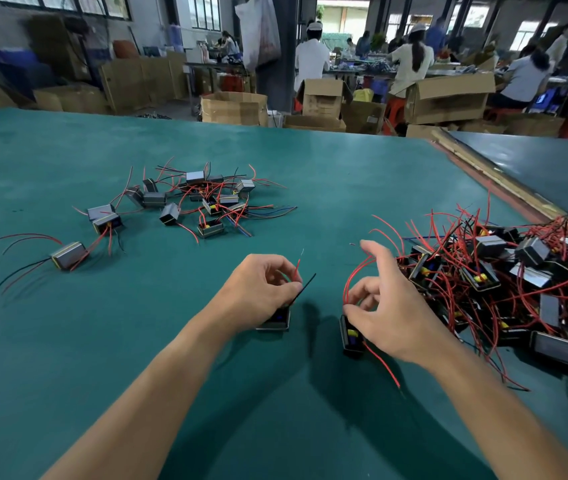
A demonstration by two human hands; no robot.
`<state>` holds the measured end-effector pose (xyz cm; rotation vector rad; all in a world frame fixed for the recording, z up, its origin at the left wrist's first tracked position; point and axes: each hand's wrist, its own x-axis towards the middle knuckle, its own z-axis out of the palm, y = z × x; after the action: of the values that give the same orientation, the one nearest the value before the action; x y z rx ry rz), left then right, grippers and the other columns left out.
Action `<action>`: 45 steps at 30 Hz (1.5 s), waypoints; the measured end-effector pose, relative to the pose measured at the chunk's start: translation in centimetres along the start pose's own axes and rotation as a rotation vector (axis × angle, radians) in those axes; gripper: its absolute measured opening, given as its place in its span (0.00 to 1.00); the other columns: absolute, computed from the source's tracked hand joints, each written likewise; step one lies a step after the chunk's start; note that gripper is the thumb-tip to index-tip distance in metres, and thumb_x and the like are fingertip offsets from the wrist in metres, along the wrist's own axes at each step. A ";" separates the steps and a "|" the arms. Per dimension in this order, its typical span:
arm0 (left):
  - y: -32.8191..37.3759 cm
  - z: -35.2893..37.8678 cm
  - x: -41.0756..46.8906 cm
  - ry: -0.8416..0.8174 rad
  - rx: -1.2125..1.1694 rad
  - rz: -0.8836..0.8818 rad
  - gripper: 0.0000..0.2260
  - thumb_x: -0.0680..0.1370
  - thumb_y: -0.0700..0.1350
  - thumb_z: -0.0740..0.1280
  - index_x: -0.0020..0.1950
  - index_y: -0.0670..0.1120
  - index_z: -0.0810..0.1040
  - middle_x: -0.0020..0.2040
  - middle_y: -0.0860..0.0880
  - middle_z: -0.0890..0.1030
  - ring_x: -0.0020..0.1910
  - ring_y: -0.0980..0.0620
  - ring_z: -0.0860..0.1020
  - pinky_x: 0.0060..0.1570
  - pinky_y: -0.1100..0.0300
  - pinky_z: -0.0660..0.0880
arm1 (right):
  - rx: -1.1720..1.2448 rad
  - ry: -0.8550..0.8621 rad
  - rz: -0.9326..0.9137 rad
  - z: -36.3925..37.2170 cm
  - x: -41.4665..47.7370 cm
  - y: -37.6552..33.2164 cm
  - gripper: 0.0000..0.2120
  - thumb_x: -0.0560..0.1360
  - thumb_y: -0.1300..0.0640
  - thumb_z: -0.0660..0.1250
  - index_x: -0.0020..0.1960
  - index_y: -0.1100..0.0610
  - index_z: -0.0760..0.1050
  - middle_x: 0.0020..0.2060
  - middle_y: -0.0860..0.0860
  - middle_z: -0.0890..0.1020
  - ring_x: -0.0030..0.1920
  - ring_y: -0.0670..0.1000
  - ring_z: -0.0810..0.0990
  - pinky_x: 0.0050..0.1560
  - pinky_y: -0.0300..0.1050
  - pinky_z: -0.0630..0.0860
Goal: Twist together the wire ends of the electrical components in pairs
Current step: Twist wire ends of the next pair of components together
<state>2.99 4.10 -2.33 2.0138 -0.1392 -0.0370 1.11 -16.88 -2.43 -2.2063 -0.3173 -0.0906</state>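
Wire end (298, 267) in left hand (261, 292), red loop (353, 276) in right hand (384, 308)

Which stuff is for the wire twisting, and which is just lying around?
Job: left hand pinching left red wire, right hand pinching right red wire, left component, right component, component pile.
Lying about: cardboard boxes, plastic bag.

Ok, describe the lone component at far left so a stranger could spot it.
On the green table, find the loose scatter of components on the left half. The grey block sits nearest the left edge, alone, its red and black wires trailing left.
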 end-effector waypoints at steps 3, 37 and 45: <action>-0.2 -0.1 0.1 0.005 -0.017 -0.009 0.09 0.75 0.43 0.74 0.47 0.50 0.74 0.31 0.53 0.80 0.27 0.55 0.72 0.31 0.65 0.71 | 0.018 0.000 -0.024 0.0 0.0 0.0 0.44 0.71 0.60 0.71 0.73 0.35 0.49 0.41 0.38 0.82 0.33 0.45 0.81 0.45 0.48 0.79; -0.1 0.2 0.0 0.107 0.292 0.106 0.09 0.74 0.40 0.71 0.41 0.51 0.73 0.40 0.54 0.82 0.40 0.50 0.78 0.41 0.57 0.76 | 0.072 0.233 0.085 -0.9 0.6 -0.3 0.12 0.74 0.64 0.64 0.47 0.47 0.72 0.29 0.46 0.83 0.28 0.49 0.77 0.42 0.50 0.78; -0.1 0.0 0.0 0.146 0.268 0.108 0.08 0.75 0.46 0.71 0.38 0.52 0.74 0.34 0.59 0.78 0.30 0.63 0.74 0.34 0.68 0.69 | 0.160 0.371 0.004 -1.6 0.6 -0.4 0.12 0.73 0.66 0.65 0.37 0.51 0.77 0.25 0.47 0.81 0.22 0.42 0.73 0.33 0.44 0.73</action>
<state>2.95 4.12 -2.40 2.2640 -0.1665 0.2065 1.68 -17.80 -1.09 -1.9824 -0.1081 -0.4500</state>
